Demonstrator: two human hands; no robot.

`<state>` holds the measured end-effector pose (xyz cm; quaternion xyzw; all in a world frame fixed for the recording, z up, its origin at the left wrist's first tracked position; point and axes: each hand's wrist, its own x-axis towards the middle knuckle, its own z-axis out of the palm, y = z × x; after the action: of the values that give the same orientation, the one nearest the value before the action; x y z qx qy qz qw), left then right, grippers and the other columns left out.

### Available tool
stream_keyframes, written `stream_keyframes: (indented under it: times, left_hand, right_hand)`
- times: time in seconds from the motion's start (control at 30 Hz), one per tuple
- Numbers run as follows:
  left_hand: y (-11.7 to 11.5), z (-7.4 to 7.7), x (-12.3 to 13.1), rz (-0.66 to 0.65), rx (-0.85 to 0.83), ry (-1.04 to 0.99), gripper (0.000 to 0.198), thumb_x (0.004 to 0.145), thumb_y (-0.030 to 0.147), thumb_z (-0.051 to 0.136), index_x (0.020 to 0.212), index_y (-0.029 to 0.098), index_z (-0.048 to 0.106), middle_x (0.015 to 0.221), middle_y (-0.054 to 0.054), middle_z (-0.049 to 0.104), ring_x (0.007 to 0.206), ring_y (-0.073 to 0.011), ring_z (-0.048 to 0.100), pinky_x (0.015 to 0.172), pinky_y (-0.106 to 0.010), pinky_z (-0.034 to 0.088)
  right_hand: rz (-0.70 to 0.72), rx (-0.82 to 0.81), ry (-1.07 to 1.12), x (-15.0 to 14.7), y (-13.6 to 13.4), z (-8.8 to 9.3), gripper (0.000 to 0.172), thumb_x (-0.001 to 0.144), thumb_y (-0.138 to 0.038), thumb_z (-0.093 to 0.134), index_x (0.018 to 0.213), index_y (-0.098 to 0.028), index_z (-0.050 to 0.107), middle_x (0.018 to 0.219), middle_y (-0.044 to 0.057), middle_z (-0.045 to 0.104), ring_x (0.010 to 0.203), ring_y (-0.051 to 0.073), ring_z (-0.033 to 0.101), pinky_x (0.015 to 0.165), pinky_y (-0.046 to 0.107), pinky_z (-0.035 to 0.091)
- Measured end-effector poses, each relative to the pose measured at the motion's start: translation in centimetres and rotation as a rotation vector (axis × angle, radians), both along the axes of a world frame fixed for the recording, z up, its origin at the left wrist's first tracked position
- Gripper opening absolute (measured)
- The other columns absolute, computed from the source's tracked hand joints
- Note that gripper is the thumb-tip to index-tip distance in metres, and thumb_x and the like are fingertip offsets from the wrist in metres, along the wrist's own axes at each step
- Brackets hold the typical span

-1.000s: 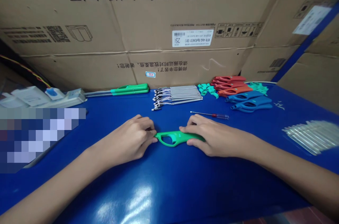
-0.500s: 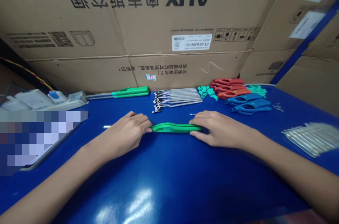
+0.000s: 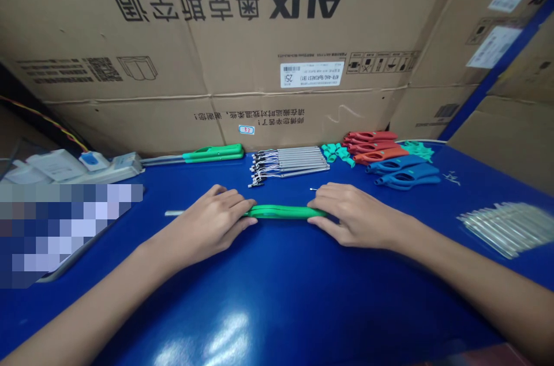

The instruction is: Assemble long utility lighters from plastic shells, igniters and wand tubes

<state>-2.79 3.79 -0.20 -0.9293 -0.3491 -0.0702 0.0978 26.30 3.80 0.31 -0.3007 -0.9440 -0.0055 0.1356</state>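
My left hand point(image 3: 219, 216) pinches the left part of a green long-reach lighter point(image 3: 283, 212), its thumb below and its fingers on top. A pale metal tube point(image 3: 173, 213) sticks out to the left behind that hand. At the other end my right hand point(image 3: 352, 210) is closed round the handle, thumb underneath. The lighter lies level between both hands, just over the blue table, and a seam runs along its body. Beside the right fingertips shows a small white-tipped piece point(image 3: 313, 189); I cannot tell whether it is part of the lighter.
Behind the hands lie green lighters point(image 3: 216, 152), metal tubes with wires point(image 3: 303, 161), small teal parts point(image 3: 337, 152), red handles point(image 3: 372, 138) and blue handles point(image 3: 407, 172). Clear-wrapped tubes point(image 3: 508, 227) are at right, a power strip point(image 3: 123, 165) at left. Cardboard point(image 3: 242, 66) stands behind.
My left hand has moved slightly right along the lighter, with its thumb now below the body. The lighter has rolled a little, so its side opening no longer shows.
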Motion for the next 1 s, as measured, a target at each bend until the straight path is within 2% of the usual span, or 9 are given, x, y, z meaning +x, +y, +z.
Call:
stream_keyframes:
  times: [0.27, 0.4, 0.53, 0.67, 0.73, 0.87, 1.0]
  left_hand:
    - [-0.4, 0.7, 0.3, -0.092, 0.082, -0.033, 0.032, 0.101, 0.023, 0.039, 0.085, 0.015, 0.066, 0.076, -0.006, 0.070, 0.070, -0.0205, 0.063, 0.085, -0.044, 0.039]
    - [-1.0, 0.8, 1.1, -0.195, 0.156, -0.110, 0.035, 0.102, 0.021, 0.039, 0.081, 0.015, 0.066, 0.074, -0.005, 0.071, 0.068, -0.0189, 0.062, 0.085, -0.044, 0.038]
    - [-1.6, 0.5, 1.8, -0.238, 0.170, -0.169, 0.032, 0.101, 0.019, 0.040, 0.083, 0.012, 0.066, 0.069, -0.004, 0.069, 0.062, -0.0177, 0.060, 0.084, -0.044, 0.038]
    - [-2.1, 0.4, 2.1, -0.241, 0.169, -0.181, 0.030, 0.101, 0.019, 0.041, 0.086, 0.010, 0.066, 0.065, -0.003, 0.066, 0.062, -0.0182, 0.059, 0.085, -0.045, 0.037]
    - [-2.2, 0.4, 2.3, -0.243, 0.161, -0.176, 0.030, 0.100, 0.018, 0.041, 0.084, 0.010, 0.065, 0.062, -0.003, 0.065, 0.061, -0.0184, 0.058, 0.085, -0.045, 0.037]
    - [-2.5, 0.3, 2.5, -0.260, 0.142, -0.177, 0.031, 0.100, 0.018, 0.041, 0.081, 0.012, 0.064, 0.058, -0.001, 0.062, 0.059, -0.0176, 0.056, 0.085, -0.044, 0.037]
    - [-2.5, 0.3, 2.7, -0.269, 0.168, -0.198, 0.032, 0.101, 0.018, 0.039, 0.082, 0.012, 0.064, 0.063, -0.003, 0.065, 0.059, -0.0176, 0.058, 0.085, -0.043, 0.037]
  right_hand:
    - [-0.042, -0.060, 0.096, -0.2, 0.0, -0.4, 0.020, 0.092, -0.029, 0.058, 0.099, -0.012, 0.068, 0.089, 0.009, 0.067, 0.082, 0.021, 0.060, 0.074, 0.033, 0.046]
    - [-0.013, -0.011, 0.155, -0.7, -0.2, -1.2, 0.034, 0.092, -0.037, 0.061, 0.113, -0.010, 0.065, 0.096, 0.012, 0.068, 0.086, 0.024, 0.062, 0.077, 0.036, 0.049]
    - [0.075, 0.025, 0.200, -1.4, -0.6, -2.1, 0.029, 0.097, -0.035, 0.054, 0.104, -0.011, 0.067, 0.091, 0.010, 0.069, 0.084, 0.022, 0.063, 0.083, 0.037, 0.050]
    - [0.073, 0.126, 0.185, -2.0, -1.4, -2.0, 0.030, 0.097, -0.036, 0.053, 0.106, -0.010, 0.067, 0.093, 0.011, 0.070, 0.086, 0.024, 0.063, 0.089, 0.042, 0.048]
    - [0.090, 0.163, 0.142, -2.2, -1.7, -1.7, 0.029, 0.098, -0.034, 0.051, 0.098, -0.011, 0.069, 0.088, 0.010, 0.069, 0.082, 0.023, 0.062, 0.086, 0.041, 0.048]
    - [0.180, 0.269, 0.140, -2.5, -2.0, -1.3, 0.033, 0.100, -0.025, 0.046, 0.081, -0.010, 0.068, 0.071, 0.007, 0.064, 0.066, 0.019, 0.054, 0.068, 0.033, 0.046]
    - [0.217, 0.300, 0.199, -2.5, -1.8, -1.3, 0.032, 0.099, -0.021, 0.046, 0.079, -0.010, 0.068, 0.067, 0.006, 0.063, 0.062, 0.017, 0.049, 0.064, 0.032, 0.043]
